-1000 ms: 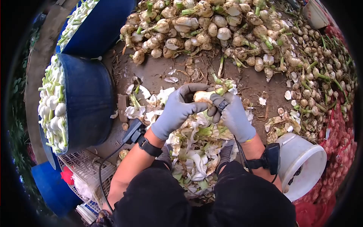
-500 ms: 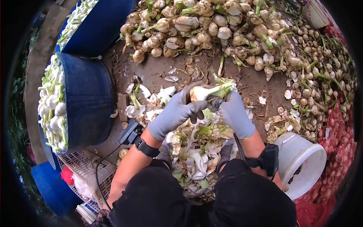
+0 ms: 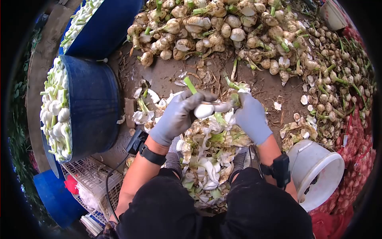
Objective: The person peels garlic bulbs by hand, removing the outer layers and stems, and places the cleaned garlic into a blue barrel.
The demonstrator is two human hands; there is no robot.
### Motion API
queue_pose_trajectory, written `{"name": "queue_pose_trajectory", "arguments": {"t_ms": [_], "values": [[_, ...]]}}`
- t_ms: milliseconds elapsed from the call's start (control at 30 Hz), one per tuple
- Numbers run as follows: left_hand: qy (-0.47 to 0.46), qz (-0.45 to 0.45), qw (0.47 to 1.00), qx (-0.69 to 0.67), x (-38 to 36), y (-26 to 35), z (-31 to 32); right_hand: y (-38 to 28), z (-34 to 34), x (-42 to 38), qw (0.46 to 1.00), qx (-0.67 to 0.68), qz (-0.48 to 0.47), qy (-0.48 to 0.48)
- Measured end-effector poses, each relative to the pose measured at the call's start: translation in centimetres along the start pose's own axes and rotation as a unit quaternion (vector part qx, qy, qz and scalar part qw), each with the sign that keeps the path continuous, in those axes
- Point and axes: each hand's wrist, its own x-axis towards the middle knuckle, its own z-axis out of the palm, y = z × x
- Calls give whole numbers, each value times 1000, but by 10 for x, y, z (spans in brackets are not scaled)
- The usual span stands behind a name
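My left hand (image 3: 177,117), in a grey glove, is closed around a garlic bulb (image 3: 203,111). The bulb is clean and white, and its cut green stem (image 3: 190,85) sticks up above my fingers. To the right, my gloved right hand (image 3: 252,117) is closed on brownish-green garlic skin (image 3: 235,100), smeared by motion. A blurred pale strip spans the gap between my hands. Below them, a heap of peeled garlic skins (image 3: 209,167) lies between my feet.
Unpeeled garlic (image 3: 215,38) is piled at the back and right. Blue tubs (image 3: 93,105) of peeled garlic stand left, above a white plastic crate (image 3: 109,175). A white bucket (image 3: 296,159) lies tilted at my right, beside red mesh bags (image 3: 354,163).
The bulb has turned in my left hand: its stem now points up-left instead of right, and its surface looks whiter. My right hand has moved slightly right, away from the bulb.
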Motion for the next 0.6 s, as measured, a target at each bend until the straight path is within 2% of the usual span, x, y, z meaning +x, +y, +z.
{"name": "queue_pose_trajectory", "arguments": {"t_ms": [33, 67, 100, 133, 167, 200, 233, 267, 300, 333, 367, 400, 433, 467, 500, 533, 567, 600], "values": [[-20, 25, 989, -145, -1, 3, 1, 2, 4, -1, 1000, -1, -2, 3], [-13, 29, 978, -206, -1, 13, 2, 7, 13, -5, 994, -57, 6, -92], [-8, 89, 971, -222, 6, 15, -12, 12, 17, -11, 976, -115, 19, -184], [31, 135, 958, -251, 14, 28, -32, 12, 23, -22, 965, -120, -25, -230], [108, 192, 946, -237, 14, 53, -57, 5, 30, -33, 950, -126, -69, -279], [20, 289, 921, -262, 17, 87, -85, -3, 30, -41, 941, -114, -69, -311], [-182, 190, 793, -550, 13, 128, -113, -7, 26, -45, 931, -98, -71, -345], [-175, 240, 791, -535, -3, 170, -109, -4, 19, -43, 930, -102, -69, -346], [-167, 289, 789, -516, -13, 198, -102, 1, 9, -38, 942, -24, -105, -317], [-172, 291, 788, -514, -11, 201, -99, 6, -5, -28, 947, 54, -146, -283], [-204, 272, 837, -428, -8, 205, -92, 9, -27, -11, 966, 93, -112, -212], [-232, 249, 877, -338, -4, 204, -82, 15, -40, 13, 987, -27, -46, -149], [-41, 335, 916, -219, 4, 183, -65, 38, -33, 38, 999, 29, 40, -15], [-80, 260, 931, -243, 14, 159, -51, 53, -33, 61, 971, -217, 27, 93], [89, 249, 954, -143, 26, 131, -23, 50, -39, 79, 967, -217, 116, 65], [-104, 106, 968, -204, 40, 104, -40, 51, -34, 93, 967, -220, 107, 65], [17, 94, 991, -92, 47, 76, -12, 73, -17, 106, 968, -217, 106, 67], [56, 55, 996, -48, 50, 48, -5, 104, 4, 121, 981, -161, 59, 93]]}}
